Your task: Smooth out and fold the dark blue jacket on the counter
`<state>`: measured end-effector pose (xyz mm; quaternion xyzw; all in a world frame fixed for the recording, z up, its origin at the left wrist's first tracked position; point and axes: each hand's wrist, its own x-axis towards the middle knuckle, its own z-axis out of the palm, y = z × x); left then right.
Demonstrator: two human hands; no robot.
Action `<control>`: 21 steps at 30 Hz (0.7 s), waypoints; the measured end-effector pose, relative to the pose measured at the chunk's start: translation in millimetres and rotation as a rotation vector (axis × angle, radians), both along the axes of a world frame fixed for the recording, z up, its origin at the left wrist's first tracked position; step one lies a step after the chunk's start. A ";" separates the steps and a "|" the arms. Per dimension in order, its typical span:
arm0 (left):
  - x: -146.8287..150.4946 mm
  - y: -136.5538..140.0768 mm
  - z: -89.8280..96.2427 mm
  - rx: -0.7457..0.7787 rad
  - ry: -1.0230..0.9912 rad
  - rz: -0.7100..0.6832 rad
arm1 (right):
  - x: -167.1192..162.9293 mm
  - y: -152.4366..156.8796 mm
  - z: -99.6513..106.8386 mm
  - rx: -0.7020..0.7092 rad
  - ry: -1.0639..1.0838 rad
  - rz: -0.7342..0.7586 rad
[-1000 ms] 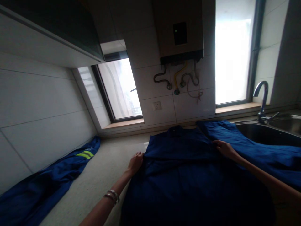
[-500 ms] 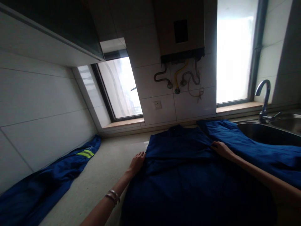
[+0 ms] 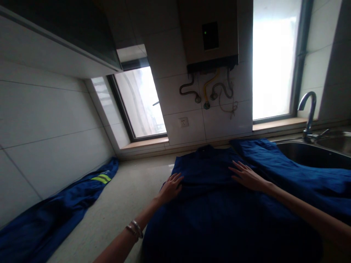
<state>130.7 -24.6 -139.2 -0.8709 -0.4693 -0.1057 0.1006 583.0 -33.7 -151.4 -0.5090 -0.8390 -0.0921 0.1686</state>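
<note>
A dark blue work jacket (image 3: 211, 208) lies spread on the counter, its collar toward the wall and its lower part lost in shadow. My left hand (image 3: 170, 187) rests on the jacket's left side below the shoulder, fingers stretched out. On the opposite side, my right hand (image 3: 248, 177) lies over the cloth with its fingers spread. Neither hand grips anything. Beside the jacket, to the right, another blue garment (image 3: 298, 179) reaches along the sink's front.
At left along the tiled wall lies a blue garment (image 3: 63, 208) with a yellow-green stripe. The pale counter (image 3: 109, 215) shows between the clothes. A sink (image 3: 298, 151) with a chrome faucet (image 3: 309, 113) stands at right. A water heater (image 3: 211, 36) hangs above, and a cabinet (image 3: 63, 40) overhangs the left.
Both hands have let go of the jacket's side edges and moved inward onto the cloth, with fingers opened. The green light on the water heater now shows.
</note>
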 end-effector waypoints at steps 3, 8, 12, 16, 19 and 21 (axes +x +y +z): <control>10.0 -9.3 -9.4 -0.109 0.020 -0.097 | -11.9 -13.1 -14.5 -0.141 -0.006 0.093; 12.2 -16.0 -12.3 -0.188 0.037 -0.084 | -13.0 -20.6 -25.2 -0.175 0.004 0.095; 14.5 -17.6 -13.3 -0.156 -0.002 -0.060 | -10.7 -18.8 -24.6 -0.131 0.018 0.110; 18.6 -21.6 -12.0 -0.104 0.039 -0.026 | -19.3 -34.1 -8.6 -0.059 0.032 0.205; 19.0 -35.2 -0.9 -0.037 0.123 -0.019 | -29.4 -71.0 13.0 -0.106 0.126 0.295; 16.9 -53.5 11.3 0.006 0.179 -0.034 | -26.6 -105.6 18.7 -0.220 0.277 0.321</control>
